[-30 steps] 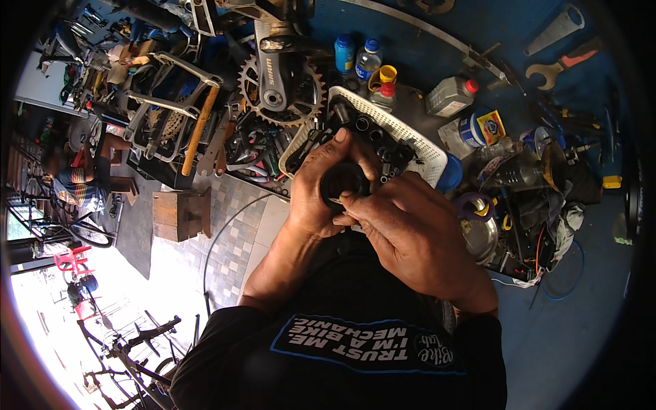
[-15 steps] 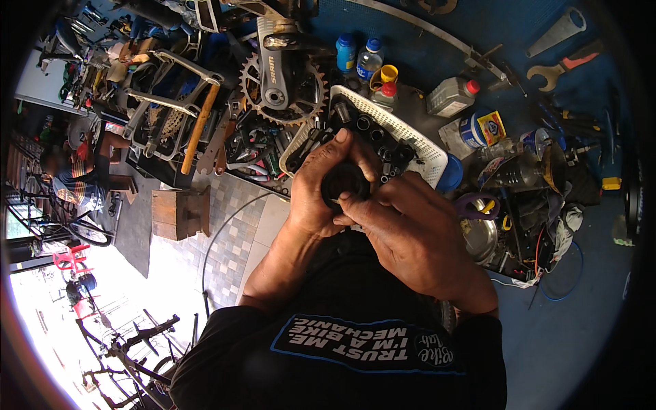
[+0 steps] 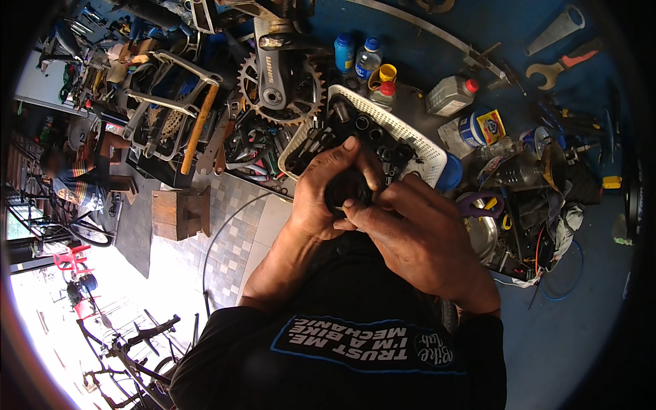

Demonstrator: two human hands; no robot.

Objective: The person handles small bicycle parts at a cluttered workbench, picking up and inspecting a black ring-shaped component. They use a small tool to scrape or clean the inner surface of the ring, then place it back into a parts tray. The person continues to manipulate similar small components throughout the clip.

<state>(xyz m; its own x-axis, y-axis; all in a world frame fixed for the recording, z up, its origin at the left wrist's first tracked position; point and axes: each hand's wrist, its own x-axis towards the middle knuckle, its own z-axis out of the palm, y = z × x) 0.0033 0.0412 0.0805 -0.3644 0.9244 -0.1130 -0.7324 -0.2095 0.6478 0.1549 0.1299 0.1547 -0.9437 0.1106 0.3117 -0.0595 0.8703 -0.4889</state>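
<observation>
A round, dark, hollow part, like a ring or cup, sits in the grip of my left hand. My left fingers and thumb wrap round its side, with the thumb pointing away from me. My right hand has its thumb tip at the near rim of the same part, and its curled fingers meet it from the right; what lies under them is hidden. Just beyond both hands stands a cream perforated plastic basket, holding several black sockets and tube-like metal pieces.
A crankset with a toothed chainring lies behind the basket. Bottles and a grey jug stand at the far right. A wooden-handled hammer lies left, above a wooden block. Another person sits far left.
The dark round part has shifted slightly right and tilted within my left hand. My right thumb has moved a little along its rim.
</observation>
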